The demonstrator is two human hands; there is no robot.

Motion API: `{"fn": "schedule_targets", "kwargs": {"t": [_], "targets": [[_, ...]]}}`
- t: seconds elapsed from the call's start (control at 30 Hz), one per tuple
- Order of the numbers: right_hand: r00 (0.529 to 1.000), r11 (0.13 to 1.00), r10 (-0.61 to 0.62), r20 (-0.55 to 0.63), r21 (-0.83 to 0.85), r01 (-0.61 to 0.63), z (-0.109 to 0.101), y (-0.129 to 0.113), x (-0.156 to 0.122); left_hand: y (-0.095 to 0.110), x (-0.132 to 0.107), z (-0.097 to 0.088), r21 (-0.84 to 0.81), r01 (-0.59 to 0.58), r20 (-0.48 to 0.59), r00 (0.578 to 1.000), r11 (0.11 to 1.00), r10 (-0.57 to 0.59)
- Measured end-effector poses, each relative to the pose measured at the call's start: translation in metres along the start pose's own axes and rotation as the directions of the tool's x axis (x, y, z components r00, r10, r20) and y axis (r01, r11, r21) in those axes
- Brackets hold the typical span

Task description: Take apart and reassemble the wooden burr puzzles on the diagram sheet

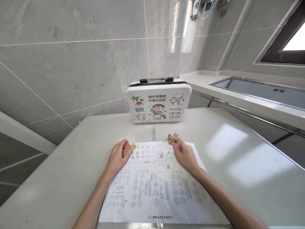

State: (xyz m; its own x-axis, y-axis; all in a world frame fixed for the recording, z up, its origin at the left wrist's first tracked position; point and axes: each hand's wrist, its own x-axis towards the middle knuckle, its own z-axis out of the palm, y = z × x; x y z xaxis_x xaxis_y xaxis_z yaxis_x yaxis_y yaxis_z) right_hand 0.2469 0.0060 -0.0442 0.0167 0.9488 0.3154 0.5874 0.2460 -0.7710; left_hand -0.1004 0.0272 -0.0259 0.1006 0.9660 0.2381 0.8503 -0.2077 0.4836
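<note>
My left hand [117, 156] rests at the far left edge of a printed paper sheet [164, 208], fingers curled around notched wooden puzzle pieces [131, 147]. Part of that wood is hidden behind the fingers. Over the sheet's far right part, my right hand [185, 155] is closed, with its fingertips on more small wooden puzzle pieces [175, 135]. These lie crosswise, just beyond the paper's far edge. The sheet carries rows of faint diagrams, and the text at its near edge appears upside down from here.
Beyond the sheet, a white case [145, 109] with cartoon prints and a black handle stands upright on the white table [226, 190]. A grey tiled wall [83, 73] rises behind. On the right is a counter [199, 78] with a dark inset panel [259, 89].
</note>
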Motion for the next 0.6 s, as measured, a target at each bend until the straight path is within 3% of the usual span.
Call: {"fn": "schedule_targets", "kwargs": {"t": [0.27,0.5,0.6], "targets": [[0.970,0.966,0.245,0.001,0.084,-0.244,0.001,0.013,0.007,-0.008,0.000,0.006,0.014,-0.019,-0.017,1.000,1.000,0.019],[0.957,0.955,0.289,-0.032,0.074,-0.286,0.001,0.012,0.012,-0.005,-0.002,0.005,0.041,-0.099,-0.061,0.993,0.994,0.101],[0.957,0.956,0.289,-0.027,0.065,-0.287,0.001,0.011,0.014,0.004,-0.003,-0.001,0.055,-0.208,-0.061,0.976,0.977,0.211]]}}
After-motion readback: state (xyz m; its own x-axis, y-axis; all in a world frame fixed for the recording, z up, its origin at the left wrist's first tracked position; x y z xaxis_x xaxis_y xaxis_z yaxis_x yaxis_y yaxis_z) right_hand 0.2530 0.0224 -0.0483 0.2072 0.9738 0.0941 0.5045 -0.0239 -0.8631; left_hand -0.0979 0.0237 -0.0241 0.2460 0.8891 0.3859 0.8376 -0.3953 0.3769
